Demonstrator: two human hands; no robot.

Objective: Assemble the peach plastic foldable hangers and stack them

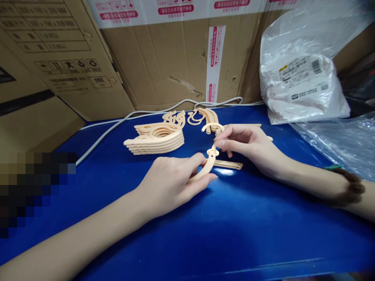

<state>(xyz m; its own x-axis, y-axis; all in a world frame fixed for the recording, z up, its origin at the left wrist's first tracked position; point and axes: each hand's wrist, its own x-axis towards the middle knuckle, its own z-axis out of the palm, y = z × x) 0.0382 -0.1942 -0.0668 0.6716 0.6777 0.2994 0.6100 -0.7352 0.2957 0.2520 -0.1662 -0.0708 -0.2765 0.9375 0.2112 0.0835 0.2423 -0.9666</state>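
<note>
My left hand pinches the curved bar and my right hand pinches the hook, over the table toward its back edge, where a crooked push might snap something.

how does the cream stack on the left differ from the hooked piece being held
The cream stack lies on the blue table; the hooked piece is held in the left hand and right hand. The stack is several layers thick, while the hooked piece is slim. The stack looks broader than the hooked piece. Both are cream-coloured.
</note>
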